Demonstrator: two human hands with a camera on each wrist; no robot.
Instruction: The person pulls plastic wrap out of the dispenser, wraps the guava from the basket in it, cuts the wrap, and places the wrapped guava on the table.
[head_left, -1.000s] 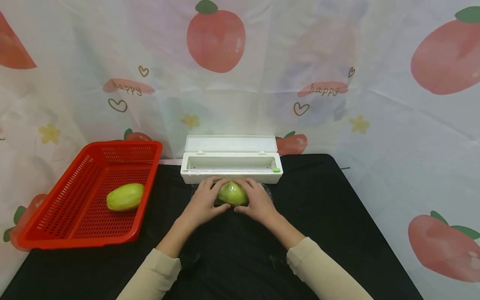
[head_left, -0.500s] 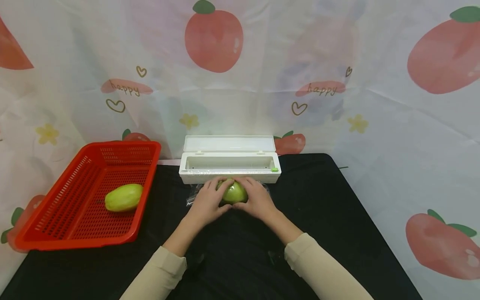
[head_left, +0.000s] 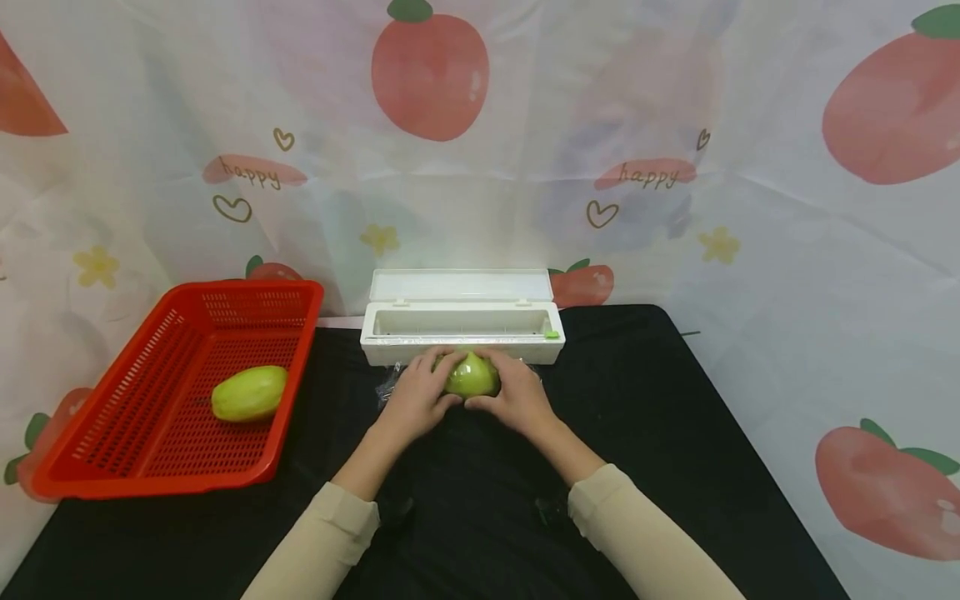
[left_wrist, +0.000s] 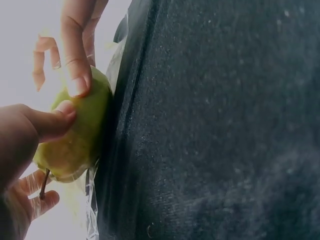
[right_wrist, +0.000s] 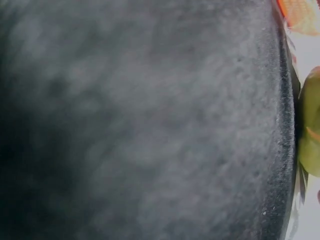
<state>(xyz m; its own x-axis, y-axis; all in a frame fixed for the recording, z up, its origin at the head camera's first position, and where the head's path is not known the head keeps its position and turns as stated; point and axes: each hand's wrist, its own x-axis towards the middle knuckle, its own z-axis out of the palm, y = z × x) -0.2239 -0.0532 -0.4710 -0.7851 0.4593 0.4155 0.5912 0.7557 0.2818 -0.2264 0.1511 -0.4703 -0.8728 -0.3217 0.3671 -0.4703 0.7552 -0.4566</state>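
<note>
Between my two hands a green pear [head_left: 472,377] sits on the black cloth, just in front of a white cling-film box [head_left: 462,355]. My left hand [head_left: 415,402] holds its left side, and my right hand [head_left: 519,400] holds its right side. In the left wrist view, a thumb and a finger press on the pear [left_wrist: 92,127], and its brown stem [left_wrist: 44,184] points out. Clear plastic film [left_wrist: 92,212] lies around and under it; crumpled film [head_left: 387,387] shows left of my left hand. The right wrist view catches only the pear's edge [right_wrist: 311,125].
At the left stands a red perforated basket [head_left: 157,487] with a yellow-green oblong fruit [head_left: 249,393] in it. The box's lid [head_left: 461,285] is raised at the back, and a small green slider [head_left: 552,334] sits at its right. A printed curtain [head_left: 480,200] hangs behind the table [head_left: 637,467].
Both hands keep hold of the pear while it turns a little and shifts slightly toward the box. The crumpled film has come into clearer view beside my left hand.
</note>
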